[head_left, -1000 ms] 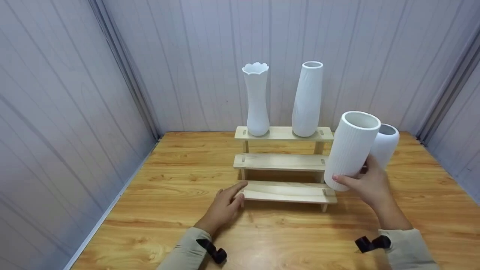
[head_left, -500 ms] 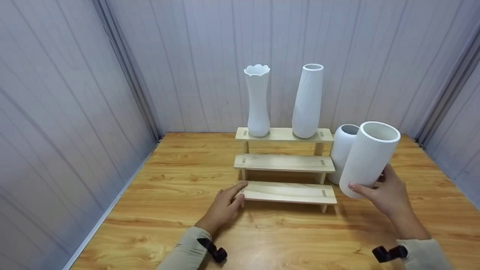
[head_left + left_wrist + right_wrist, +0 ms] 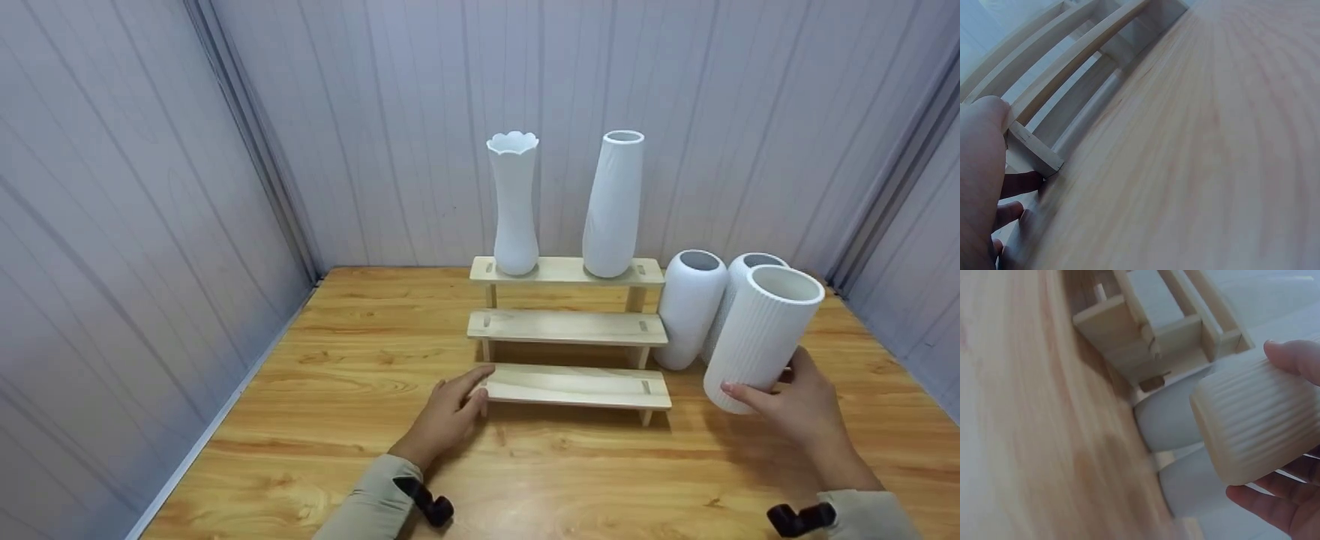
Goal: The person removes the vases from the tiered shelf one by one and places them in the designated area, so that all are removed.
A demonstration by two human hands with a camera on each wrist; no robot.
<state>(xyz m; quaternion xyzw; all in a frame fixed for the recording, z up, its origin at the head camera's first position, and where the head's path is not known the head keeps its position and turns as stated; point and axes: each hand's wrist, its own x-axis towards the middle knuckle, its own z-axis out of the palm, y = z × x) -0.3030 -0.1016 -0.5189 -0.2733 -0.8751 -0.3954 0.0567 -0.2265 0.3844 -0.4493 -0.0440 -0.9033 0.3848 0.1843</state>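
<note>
While two vases [image 3: 514,217] top the stand [image 3: 570,385], right hand [image 3: 808,403] grips ribbed vase [image 3: 762,337] beside it; left hand [image 3: 446,412], loosely spread, touches stand.

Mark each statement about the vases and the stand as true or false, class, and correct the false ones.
1. The right hand holds the ribbed vase. True.
2. The left hand touches an end of the bottom shelf. True.
3. The scalloped-rim vase stands on the bottom shelf. False: it stands on the top shelf.
4. The ribbed vase lies on its side on the table. False: it is held tilted, above the tabletop.
5. In the head view, the ribbed vase partly hides another vase. True.
6. Only one vase stands on the top shelf. False: a tapered vase stands there too.
</note>
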